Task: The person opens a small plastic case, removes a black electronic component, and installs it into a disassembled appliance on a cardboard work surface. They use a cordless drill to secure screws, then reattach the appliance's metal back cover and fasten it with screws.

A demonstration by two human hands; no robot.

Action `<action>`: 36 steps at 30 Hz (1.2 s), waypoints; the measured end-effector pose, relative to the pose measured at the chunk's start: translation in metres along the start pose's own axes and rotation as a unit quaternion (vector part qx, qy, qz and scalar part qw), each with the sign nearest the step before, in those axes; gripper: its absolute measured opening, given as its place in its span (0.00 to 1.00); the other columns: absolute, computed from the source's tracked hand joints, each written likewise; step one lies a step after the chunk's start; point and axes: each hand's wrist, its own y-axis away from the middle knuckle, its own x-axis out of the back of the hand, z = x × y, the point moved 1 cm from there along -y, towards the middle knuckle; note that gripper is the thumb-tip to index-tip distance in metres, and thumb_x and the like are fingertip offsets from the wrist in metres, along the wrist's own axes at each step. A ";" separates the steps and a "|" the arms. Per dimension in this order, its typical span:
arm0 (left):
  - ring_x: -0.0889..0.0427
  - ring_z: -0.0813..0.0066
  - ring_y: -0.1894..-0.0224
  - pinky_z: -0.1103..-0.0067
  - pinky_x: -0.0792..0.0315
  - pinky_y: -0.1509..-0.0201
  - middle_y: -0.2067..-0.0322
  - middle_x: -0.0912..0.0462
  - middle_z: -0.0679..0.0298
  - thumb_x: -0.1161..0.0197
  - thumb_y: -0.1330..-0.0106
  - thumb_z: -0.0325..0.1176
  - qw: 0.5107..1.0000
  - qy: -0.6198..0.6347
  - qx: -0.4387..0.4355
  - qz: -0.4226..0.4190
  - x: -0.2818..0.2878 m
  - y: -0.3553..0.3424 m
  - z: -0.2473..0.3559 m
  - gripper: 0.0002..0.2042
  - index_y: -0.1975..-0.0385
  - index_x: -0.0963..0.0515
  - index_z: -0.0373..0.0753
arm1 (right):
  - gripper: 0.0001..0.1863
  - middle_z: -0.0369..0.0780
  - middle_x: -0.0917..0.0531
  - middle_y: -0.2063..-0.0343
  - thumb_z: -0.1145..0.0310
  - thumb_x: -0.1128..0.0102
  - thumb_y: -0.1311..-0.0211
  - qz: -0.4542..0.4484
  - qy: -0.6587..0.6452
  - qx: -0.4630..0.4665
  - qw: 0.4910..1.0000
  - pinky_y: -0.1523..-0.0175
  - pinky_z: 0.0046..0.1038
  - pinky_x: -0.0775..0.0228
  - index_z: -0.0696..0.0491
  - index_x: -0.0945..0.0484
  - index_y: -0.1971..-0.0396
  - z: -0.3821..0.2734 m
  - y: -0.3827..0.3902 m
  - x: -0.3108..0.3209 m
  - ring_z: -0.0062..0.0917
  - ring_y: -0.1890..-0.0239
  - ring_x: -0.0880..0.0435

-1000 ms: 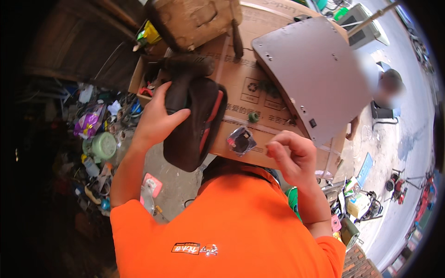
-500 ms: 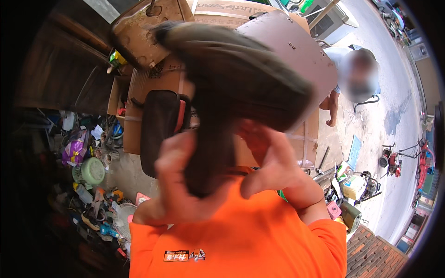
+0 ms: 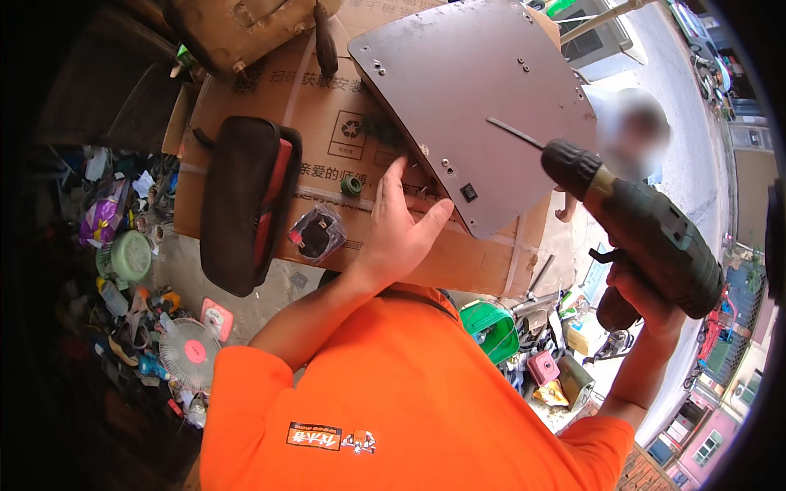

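Observation:
My right hand (image 3: 643, 290) is wrapped round the handle of a dark green and black cordless drill (image 3: 655, 217), held up at the right. A long thin bit (image 3: 514, 132) sticks out of its chuck toward the upper left, over a grey-brown metal panel (image 3: 475, 90) with screws and a small black switch. At the panel's lower left edge is my left hand (image 3: 397, 237), thumb and fingers apart, with nothing visible in it. Small dark bits lie by its fingertips, partly hidden by the panel. Beside it on the cardboard are a small green ring-shaped piece (image 3: 352, 186) and a clear plastic bag (image 3: 316, 233) with a black part inside.
The panel lies on a large cardboard box (image 3: 262, 98). A black zip case with red trim (image 3: 241, 196) leans at its left. Behind are a worn brown seat-like board (image 3: 237, 33) and a dark handle (image 3: 326, 41). Clutter, a fan (image 3: 190, 353) and a green bucket (image 3: 491, 331) stand below.
The drill, blurred between both hands before, has swung to the right in my right hand. My left hand has let go of it and moved to the panel's edge.

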 end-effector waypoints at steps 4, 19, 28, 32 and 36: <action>0.19 0.71 0.52 0.77 0.22 0.52 0.50 0.23 0.54 0.31 0.35 0.33 0.999 0.032 0.009 0.003 -0.005 -0.020 0.010 0.40 0.32 0.51 0.24 | 0.19 0.37 0.14 0.63 0.81 0.37 0.50 -0.069 0.031 -0.130 0.989 0.51 0.30 0.28 0.59 0.15 0.55 -0.016 -0.016 0.007 0.24 0.63 0.18; 0.22 0.71 0.52 0.76 0.25 0.49 0.50 0.26 0.56 0.24 0.42 0.38 0.999 0.038 0.019 0.025 -0.002 -0.028 -0.007 0.42 0.33 0.44 0.28 | 0.25 0.35 0.14 0.60 0.83 0.35 0.50 -0.113 0.053 -0.112 0.986 0.56 0.24 0.28 0.57 0.19 0.48 -0.024 -0.047 0.003 0.19 0.62 0.20; 0.19 0.76 0.60 0.80 0.22 0.55 0.52 0.24 0.59 0.24 0.41 0.34 1.000 -0.008 -0.009 0.025 -0.001 -0.030 -0.013 0.42 0.33 0.44 0.28 | 0.26 0.34 0.17 0.66 0.74 0.22 0.56 -0.131 0.126 0.026 0.983 0.56 0.22 0.27 0.55 0.22 0.54 -0.051 -0.076 -0.004 0.17 0.63 0.19; 0.24 0.66 0.49 0.73 0.26 0.46 0.47 0.30 0.53 0.24 0.43 0.40 0.999 0.014 0.042 0.032 0.000 -0.027 -0.006 0.44 0.32 0.44 0.29 | 0.23 0.33 0.17 0.69 0.76 0.23 0.56 -0.190 0.190 -0.028 0.963 0.60 0.19 0.28 0.54 0.26 0.60 -0.064 -0.088 -0.001 0.15 0.67 0.20; 0.27 0.59 0.44 0.69 0.30 0.40 0.44 0.33 0.49 0.24 0.43 0.41 0.999 -0.021 0.033 0.026 0.000 -0.028 -0.010 0.45 0.31 0.46 0.30 | 0.22 0.34 0.17 0.69 0.75 0.23 0.54 -0.170 0.193 -0.051 0.965 0.62 0.19 0.28 0.54 0.26 0.60 -0.068 -0.077 0.000 0.14 0.67 0.20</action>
